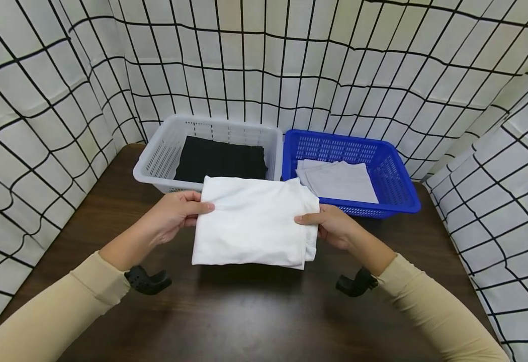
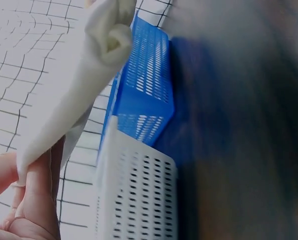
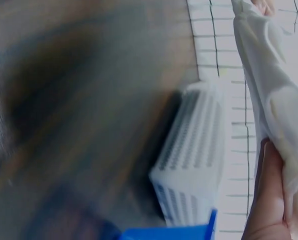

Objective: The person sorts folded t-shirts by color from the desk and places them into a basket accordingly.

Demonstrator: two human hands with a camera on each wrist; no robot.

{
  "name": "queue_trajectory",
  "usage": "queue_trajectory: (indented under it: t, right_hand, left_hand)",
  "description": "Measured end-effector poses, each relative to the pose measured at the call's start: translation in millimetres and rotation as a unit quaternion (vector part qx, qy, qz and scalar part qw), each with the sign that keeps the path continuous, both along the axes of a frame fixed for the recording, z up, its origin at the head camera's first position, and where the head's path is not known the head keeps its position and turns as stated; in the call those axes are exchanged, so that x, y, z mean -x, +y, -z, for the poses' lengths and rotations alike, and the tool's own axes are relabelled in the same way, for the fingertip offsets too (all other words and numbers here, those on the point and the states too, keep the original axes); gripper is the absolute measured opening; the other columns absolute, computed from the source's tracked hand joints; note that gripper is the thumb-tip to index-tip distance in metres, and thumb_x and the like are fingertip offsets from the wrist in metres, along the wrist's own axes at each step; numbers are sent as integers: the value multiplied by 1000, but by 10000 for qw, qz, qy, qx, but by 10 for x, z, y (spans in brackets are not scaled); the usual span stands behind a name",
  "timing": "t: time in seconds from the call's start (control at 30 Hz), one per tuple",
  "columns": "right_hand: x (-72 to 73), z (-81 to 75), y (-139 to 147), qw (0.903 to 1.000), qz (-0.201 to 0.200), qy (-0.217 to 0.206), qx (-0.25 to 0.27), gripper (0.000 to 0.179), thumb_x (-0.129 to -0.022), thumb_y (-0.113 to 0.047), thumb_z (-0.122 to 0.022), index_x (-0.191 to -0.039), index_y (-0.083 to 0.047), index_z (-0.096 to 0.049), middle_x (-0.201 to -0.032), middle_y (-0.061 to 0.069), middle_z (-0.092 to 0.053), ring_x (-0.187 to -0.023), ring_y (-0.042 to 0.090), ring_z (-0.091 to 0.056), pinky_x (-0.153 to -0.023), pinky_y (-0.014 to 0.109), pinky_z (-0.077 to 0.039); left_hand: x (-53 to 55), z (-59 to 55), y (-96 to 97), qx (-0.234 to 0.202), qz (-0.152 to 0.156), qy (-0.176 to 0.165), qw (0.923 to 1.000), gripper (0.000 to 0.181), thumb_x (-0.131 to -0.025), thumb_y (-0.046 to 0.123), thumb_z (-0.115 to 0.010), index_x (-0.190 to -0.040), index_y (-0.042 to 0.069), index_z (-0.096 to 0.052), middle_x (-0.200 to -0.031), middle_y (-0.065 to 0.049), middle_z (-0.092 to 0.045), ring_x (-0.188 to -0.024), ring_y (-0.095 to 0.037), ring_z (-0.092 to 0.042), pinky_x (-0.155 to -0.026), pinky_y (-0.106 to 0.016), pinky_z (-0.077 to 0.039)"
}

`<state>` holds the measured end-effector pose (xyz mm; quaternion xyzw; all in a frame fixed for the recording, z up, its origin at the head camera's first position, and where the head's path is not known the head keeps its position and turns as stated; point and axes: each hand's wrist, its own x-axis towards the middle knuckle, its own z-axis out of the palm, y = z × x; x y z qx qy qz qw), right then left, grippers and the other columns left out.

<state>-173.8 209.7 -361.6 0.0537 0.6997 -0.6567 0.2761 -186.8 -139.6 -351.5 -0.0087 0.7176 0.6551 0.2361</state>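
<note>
A folded white cloth (image 1: 255, 221) is held up above the table between both hands, in front of the two baskets. The left hand (image 1: 180, 213) pinches its left edge, thumb on the near face and fingers behind. At the right edge the right hand (image 1: 334, 225) grips it the same way, where the layers spread a little apart. In the left wrist view the cloth (image 2: 64, 110) appears edge-on, its folds rolled at the far end. The right wrist view shows the cloth (image 3: 274, 85) with the right hand's fingers (image 3: 271, 190) along its underside.
A white basket (image 1: 155, 156) with folded black cloth (image 1: 221, 160) stands at the back left. Beside it, a blue basket (image 1: 400, 176) holds light grey folded cloths (image 1: 341, 181). Grid-patterned white curtains (image 1: 255, 60) enclose the dark wooden table (image 1: 246, 317) at the back and sides.
</note>
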Motion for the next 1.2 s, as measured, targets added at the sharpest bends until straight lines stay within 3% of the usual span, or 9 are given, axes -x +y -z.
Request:
queue_trajectory:
  t: [0.6,0.73,1.0,1.2]
  right_hand:
    - [319,-427,310,9997,69,211,33,27,-99,-8,-57,-125,-8,-51,-93,-8,-72,-83,8,-73,-75,24,-61]
    - [414,-541,380,9996,125,259,-19,30,-100,-9,-58,-129,-10,-50,-96,-8,-71,-85,9,-74,-76,25,-62]
    - [598,-811,529,9986,419,322,2,29,-97,-10,-63,-124,-12,-50,-95,-6,-71,-82,10,-74,-74,25,-62]
    - [703,-854,609,9974,632,351,-20,31,-97,-10,-64,-123,-11,-48,-94,-6,-69,-80,9,-73,-73,25,-61]
  left_hand:
    - [457,-392,376,-417,-140,19,9990,24,-95,10,-67,-112,0,-55,-87,5,-72,-76,-7,-72,-75,-22,-61]
    - [554,-510,480,-647,-185,-41,9977,23,-94,8,-66,-113,-1,-55,-87,3,-72,-76,-7,-73,-73,-21,-61]
    - [923,-686,693,-636,-96,10,9979,41,-97,9,-62,-134,-4,-52,-87,1,-72,-73,-8,-73,-71,-20,-60]
    - [1097,-744,819,-550,-116,40,9984,37,-96,9,-64,-131,-2,-56,-89,1,-71,-73,-8,-73,-71,-20,-60]
